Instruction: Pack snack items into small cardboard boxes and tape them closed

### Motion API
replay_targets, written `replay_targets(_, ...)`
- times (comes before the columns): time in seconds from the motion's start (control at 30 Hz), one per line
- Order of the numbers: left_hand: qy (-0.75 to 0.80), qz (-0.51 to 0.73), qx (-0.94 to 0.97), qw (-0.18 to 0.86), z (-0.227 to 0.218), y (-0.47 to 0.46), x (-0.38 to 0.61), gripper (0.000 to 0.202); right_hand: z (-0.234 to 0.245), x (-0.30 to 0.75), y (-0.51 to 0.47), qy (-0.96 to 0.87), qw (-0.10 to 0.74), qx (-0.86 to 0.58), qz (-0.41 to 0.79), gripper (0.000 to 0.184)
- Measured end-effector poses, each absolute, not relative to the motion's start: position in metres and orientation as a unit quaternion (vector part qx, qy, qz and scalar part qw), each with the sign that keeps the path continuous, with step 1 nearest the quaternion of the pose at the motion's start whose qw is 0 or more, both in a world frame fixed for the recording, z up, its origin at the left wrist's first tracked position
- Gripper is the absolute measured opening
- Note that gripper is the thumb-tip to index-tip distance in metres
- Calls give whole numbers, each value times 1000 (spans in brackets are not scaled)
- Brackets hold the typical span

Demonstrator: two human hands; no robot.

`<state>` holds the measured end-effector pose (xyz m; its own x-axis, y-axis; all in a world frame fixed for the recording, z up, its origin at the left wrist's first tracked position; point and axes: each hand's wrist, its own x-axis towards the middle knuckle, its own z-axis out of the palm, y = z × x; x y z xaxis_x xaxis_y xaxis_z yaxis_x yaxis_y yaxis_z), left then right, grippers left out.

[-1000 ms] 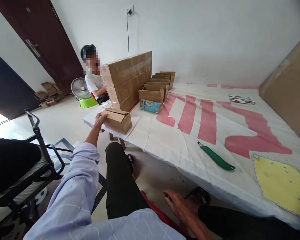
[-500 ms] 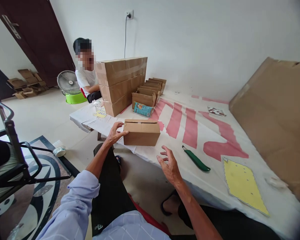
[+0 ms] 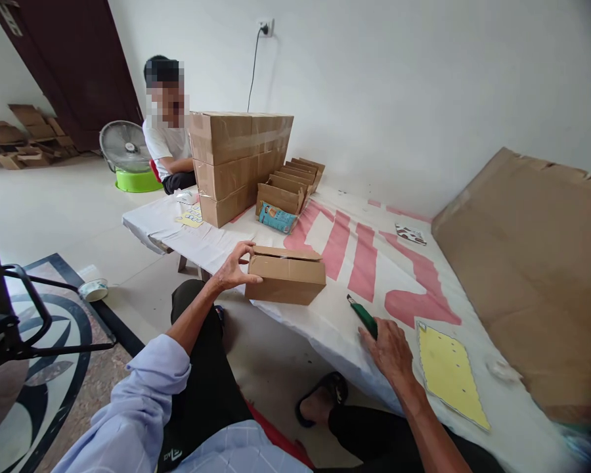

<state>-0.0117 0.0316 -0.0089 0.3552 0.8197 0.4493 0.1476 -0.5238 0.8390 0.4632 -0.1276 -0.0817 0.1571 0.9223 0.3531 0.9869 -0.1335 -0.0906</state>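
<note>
Nearest, the person's right hand [image 3: 391, 351] lay over the handle of a green knife [image 3: 362, 316], its fingers partly bent there; whether they had closed round the handle I could not tell. With the small cardboard box [image 3: 285, 288] as the middle of the dial, the knife pointed away from the person at four o'clock, and a yellow card [image 3: 450, 374] lay beyond the hand in that same direction.

The box sat near the front edge of the cloth-covered table [image 3: 320, 315], one top flap slightly raised along its far side. At its nine o'clock end the left hand [image 3: 234, 270] grasped it, thumb on the front face and fingers over the back.

At three o'clock a large cardboard sheet [image 3: 512, 276] leaned at the table's side. Farther off, at twelve o'clock, a blue packet [image 3: 277, 217] rested against the front of a row of open boxes [image 3: 303, 175]. A stack of taped boxes [image 3: 231, 164] rose at eleven o'clock. Past it, at ten, sat another person in a white top [image 3: 170, 148], and beyond them a fan [image 3: 125, 146] stood above a green base [image 3: 135, 181].
</note>
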Motion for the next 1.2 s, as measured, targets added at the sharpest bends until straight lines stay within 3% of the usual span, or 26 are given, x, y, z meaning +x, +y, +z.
replay_targets(0.13, 296, 474, 746, 361, -13, 6, 6, 68, -81, 472, -133, -630, 88, -766, -94, 40)
replay_targets(0.3, 281, 477, 746, 371, -17, -13, 18, 68, -72, 460, -125, -598, 100, -792, -67, 33)
replay_targets(0.43, 280, 472, 743, 382, -18, -18, 18, 66, -48, 449, -122, -533, 244, -809, -47, 40)
replay_targets(0.53, 284, 469, 741, 388, -17, -19, 16, 60, -8, 434, -122, -513, 378, -771, -16, 44)
replay_targets(0.6, 287, 467, 739, 391, -16, -20, 16, 60, 26, 417, -121, -549, 423, -720, 36, 48)
replay_targets(0.83, 300, 471, 733, 389, -15, -21, 18, 64, 111, 350, -98, -743, 360, -560, 68, 34)
replay_targets(1.0, 304, 460, 744, 378, -11, -22, 18, 51, 125, 342, -80, -782, 314, -536, 59, 33)
replay_targets(1.2, 300, 464, 744, 375, -11, -21, 20, 51, 132, 336, -77, -807, 279, -517, 54, 32)
